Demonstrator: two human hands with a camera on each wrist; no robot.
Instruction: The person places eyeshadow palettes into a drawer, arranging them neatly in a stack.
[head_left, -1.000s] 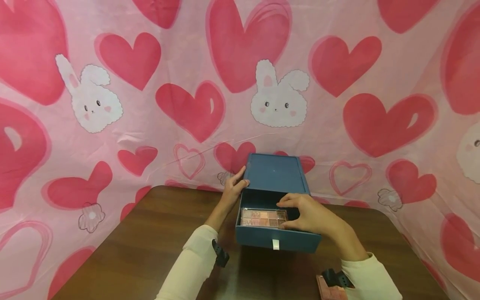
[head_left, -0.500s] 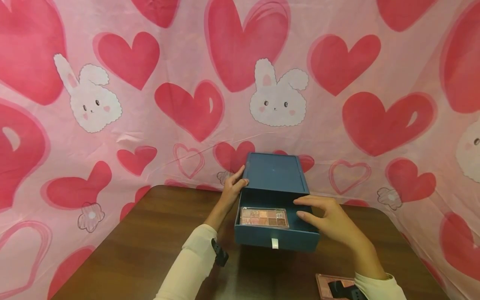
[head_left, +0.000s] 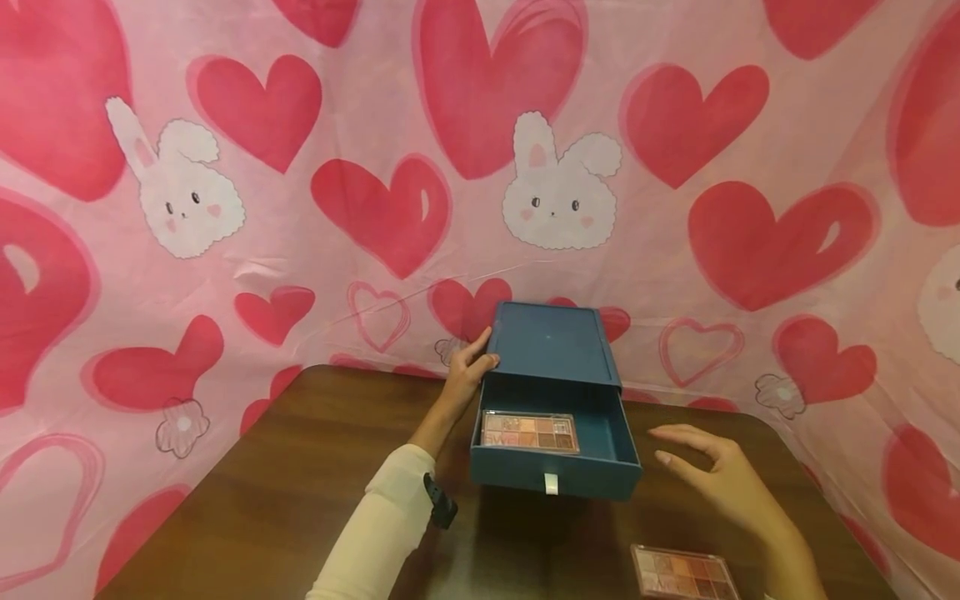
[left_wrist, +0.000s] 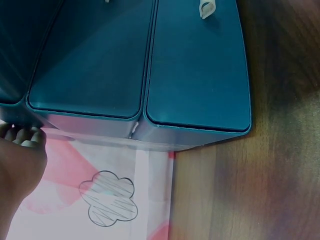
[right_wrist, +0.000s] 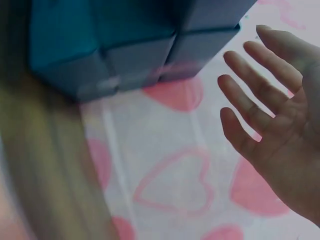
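A stacked blue drawer unit [head_left: 557, 340] stands on the table with its top drawer [head_left: 557, 479] pulled out. Inside the drawer, at the left, lies an eyeshadow palette [head_left: 528, 432] with a clear lid. My left hand [head_left: 463, 385] rests against the unit's left side, thumb at the top edge; in the left wrist view the hand [left_wrist: 20, 160] meets the unit's side. My right hand [head_left: 723, 475] hovers right of the drawer with fingers spread and nothing in it, as the right hand [right_wrist: 275, 110] in its wrist view confirms. Below it on the table lies a second eyeshadow palette [head_left: 684, 573].
The dark wooden table [head_left: 300, 483] has rounded far corners. Behind it hangs a pink cloth [head_left: 360, 108] with hearts and rabbits. A white pull tab [head_left: 551, 484] sits on the drawer front, and lower drawers [left_wrist: 200, 75] show in the left wrist view.
My right hand has let go of the palette in the drawer and moved out to the right, uncovering the palette on the table. My left hand has stayed at the unit.
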